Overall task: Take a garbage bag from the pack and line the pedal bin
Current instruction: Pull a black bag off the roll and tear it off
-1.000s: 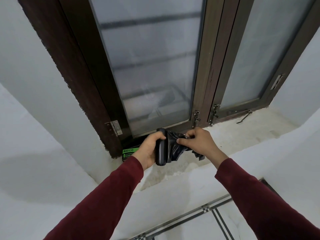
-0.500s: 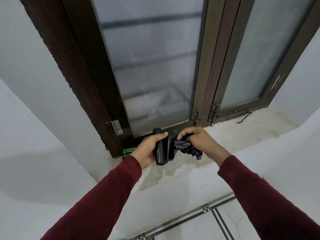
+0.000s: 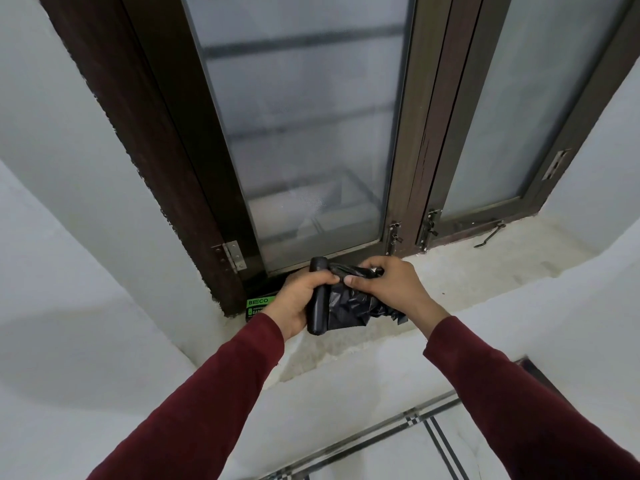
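My left hand (image 3: 300,301) grips an upright black roll of garbage bags (image 3: 318,299) over the window sill. A loose, crumpled black bag (image 3: 349,306) hangs off the roll to the right. My right hand (image 3: 384,284) pinches the top of that loose bag right beside the roll, its fingertips close to my left thumb. The green and black bag pack (image 3: 258,304) lies on the sill at the window's left corner, partly hidden behind my left wrist. The pedal bin is not in view.
The pale stone window sill (image 3: 467,268) runs to the right under a dark-framed window (image 3: 412,133) with frosted glass, latches and a stay hook (image 3: 490,233). White walls flank the recess. Tiled floor with dark stripes (image 3: 415,431) shows below.
My hands have drawn closer together on the roll; the right hand shifted left and up along the loose bag, bunching it against the roll. The roll has barely moved.
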Demonstrator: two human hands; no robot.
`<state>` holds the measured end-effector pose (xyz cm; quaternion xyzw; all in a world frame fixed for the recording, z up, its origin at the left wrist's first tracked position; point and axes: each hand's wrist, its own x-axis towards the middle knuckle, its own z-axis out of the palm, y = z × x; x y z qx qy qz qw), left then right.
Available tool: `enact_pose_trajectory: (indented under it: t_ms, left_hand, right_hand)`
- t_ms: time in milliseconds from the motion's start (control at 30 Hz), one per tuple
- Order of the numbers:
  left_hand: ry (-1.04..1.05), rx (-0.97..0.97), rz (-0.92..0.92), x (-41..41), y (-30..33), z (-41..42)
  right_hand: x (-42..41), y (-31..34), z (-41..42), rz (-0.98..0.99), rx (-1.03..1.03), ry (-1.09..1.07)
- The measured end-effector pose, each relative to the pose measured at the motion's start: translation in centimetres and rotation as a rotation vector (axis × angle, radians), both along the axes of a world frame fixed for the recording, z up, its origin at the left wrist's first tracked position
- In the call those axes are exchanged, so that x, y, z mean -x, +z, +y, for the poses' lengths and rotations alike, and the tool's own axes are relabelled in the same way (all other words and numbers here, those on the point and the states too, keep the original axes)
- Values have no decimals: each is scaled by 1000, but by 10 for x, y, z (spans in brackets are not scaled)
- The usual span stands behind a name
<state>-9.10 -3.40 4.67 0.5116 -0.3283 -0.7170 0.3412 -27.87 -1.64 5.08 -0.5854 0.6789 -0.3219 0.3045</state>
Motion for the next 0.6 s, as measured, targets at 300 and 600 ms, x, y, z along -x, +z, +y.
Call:
enact_pose_trajectory:
  t_ms: [300,600]
  left_hand:
    - [106,-77,126,-1,1,2]
    - [-7,-40,73,-4,3,1]
  right_hand:
    - [7,-1,-1,-66,68,166]
    - [3,-3,-1,-128,-39,92]
